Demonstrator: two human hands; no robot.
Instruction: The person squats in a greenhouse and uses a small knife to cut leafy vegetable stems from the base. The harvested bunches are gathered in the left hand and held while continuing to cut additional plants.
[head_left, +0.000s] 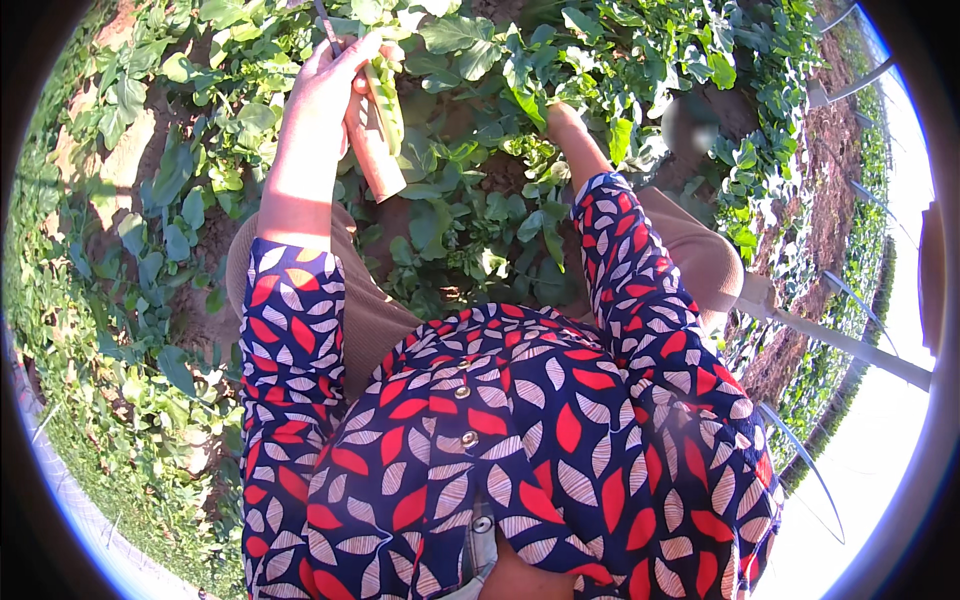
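Note:
My left hand (322, 105) is closed around the wooden handle (381, 165) of a bladed hand tool. A narrow strip of its metal blade (327, 28) shows beyond my knuckles, near the top rim of the view; the rest is hidden or cut off. Pale green leaf stalks (387, 112) lie along the handle by my fingers, and I cannot tell whether they are gripped too. On the other side, my right hand (564, 124) reaches into leafy green plants (517, 82). Leaves cover its fingers, so its hold is hidden.
Low leafy crops (161, 180) grow all around, with patches of bare soil (124, 169) between them. My bent knees (694, 247) in brown trousers flank the plants before me. Thin curved hoops (806, 457) and a pale bar (847, 345) stand along the right side.

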